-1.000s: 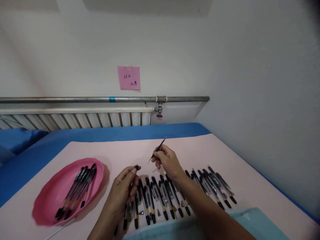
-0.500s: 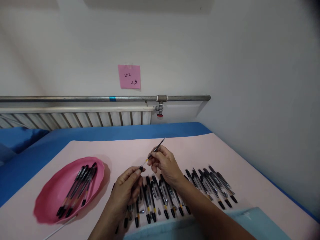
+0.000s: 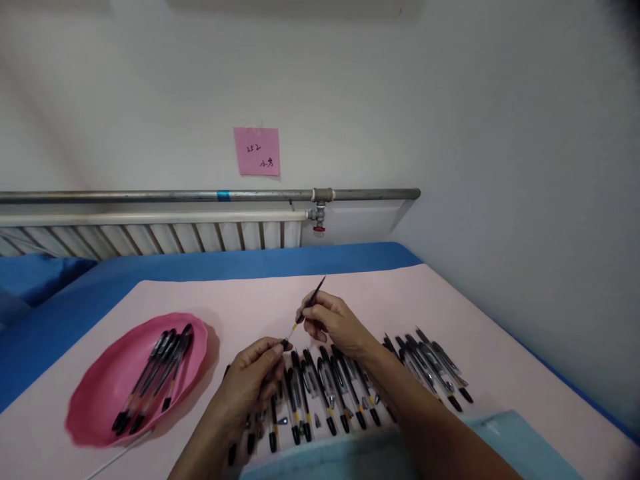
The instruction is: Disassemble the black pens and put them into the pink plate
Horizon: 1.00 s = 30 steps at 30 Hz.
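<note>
Head view, near edge: light blue cloth [image 3: 500,447], then a row of black pens [image 3: 325,393] lying side by side on the pink tabletop [image 3: 240,300]. More pens [image 3: 430,367] lie to the right.

Left hand [image 3: 250,380] is closed round a pen barrel [image 3: 284,345]; only its open end shows past the fingertips. Right hand [image 3: 335,327] pinches a thin refill [image 3: 317,291], slanted, with its yellowish tip just at the barrel's mouth. The two hands are close but not touching.

Judged step: feeding refill into barrel, tip at the opening, whether entered cannot be told. Going further would call for keeping the refill in line with the barrel.

Left: pink dish [image 3: 90,407] holding finished pens [image 3: 155,373].

Beyond: blue sheet [image 3: 250,263], radiator [image 3: 150,240], pipe [image 3: 200,197], pink note [image 3: 256,151] on the wall.
</note>
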{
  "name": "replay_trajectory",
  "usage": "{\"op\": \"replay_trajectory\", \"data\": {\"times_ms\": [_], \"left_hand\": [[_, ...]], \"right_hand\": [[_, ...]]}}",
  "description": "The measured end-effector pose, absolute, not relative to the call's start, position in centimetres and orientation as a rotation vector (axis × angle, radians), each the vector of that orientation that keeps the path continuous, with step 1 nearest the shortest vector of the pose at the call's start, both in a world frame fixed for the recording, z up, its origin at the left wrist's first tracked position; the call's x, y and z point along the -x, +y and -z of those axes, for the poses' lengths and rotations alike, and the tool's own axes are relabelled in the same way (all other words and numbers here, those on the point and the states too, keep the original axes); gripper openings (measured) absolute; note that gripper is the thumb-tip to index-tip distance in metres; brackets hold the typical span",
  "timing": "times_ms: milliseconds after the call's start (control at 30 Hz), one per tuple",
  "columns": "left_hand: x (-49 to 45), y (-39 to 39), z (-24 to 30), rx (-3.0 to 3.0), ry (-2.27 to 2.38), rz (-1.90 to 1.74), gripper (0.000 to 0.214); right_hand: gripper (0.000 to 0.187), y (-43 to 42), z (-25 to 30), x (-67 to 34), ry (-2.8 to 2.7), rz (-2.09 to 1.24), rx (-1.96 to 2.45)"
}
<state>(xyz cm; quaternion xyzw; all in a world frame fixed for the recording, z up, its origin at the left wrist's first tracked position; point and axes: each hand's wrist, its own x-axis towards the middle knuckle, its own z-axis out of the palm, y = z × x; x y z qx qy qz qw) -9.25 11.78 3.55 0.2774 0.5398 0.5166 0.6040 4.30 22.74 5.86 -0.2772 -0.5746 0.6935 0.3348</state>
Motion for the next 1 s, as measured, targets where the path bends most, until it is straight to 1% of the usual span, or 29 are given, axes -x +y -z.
{"op": "replay_trajectory", "data": {"times_ms": [133,200,300,400,467,567,667,733,867,1000], "left_hand": [[9.3,11.8,-3.3,-0.642,1.244,-1.173,0.028],[9.2,11.9,-3.3,-0.65,1.242,-1.176,0.028],[9.1,11.9,-3.2,-0.663,1.273,-1.185,0.028],[9.3,11.9,-3.1,-0.646,1.278,-1.224,0.028],[9.5,11.8,-3.1,-0.635,1.256,-1.268,0.029],[9.6,11.7,-3.3,-0.673,1.18,-1.361,0.029],[9.5,11.6,-3.6,-0.683,1.078,-1.459,0.028],[9.5,11.5,-3.7,-0.665,1.046,-1.49,0.028],[9.4,11.7,-3.5,-0.666,1.065,-1.503,0.027],[9.3,11.8,-3.3,-0.69,1.079,-1.475,0.028]], "right_hand": [[0.011,22.7,-6.0,-4.5,-1.575,-1.766,0.716],[0.009,22.5,-5.9,-4.4,-1.587,-1.798,0.762],[0.007,21.8,-5.5,-3.8,-1.745,-1.896,0.839],[0.013,21.9,-5.4,-3.7,-1.833,-1.868,0.904],[0.017,22.8,-5.7,-4.3,-1.737,-1.696,0.995],[0.015,25.0,-6.0,-6.3,-1.699,-1.264,1.214],[0.014,26.8,-5.7,-8.2,-2.081,-0.703,1.468],[0.016,27.2,-5.0,-8.7,-2.302,-0.474,1.56],[0.018,26.7,-3.8,-8.2,-2.47,-0.407,1.624],[0.024,26.1,-3.1,-7.4,-2.561,-0.309,1.669]]}}
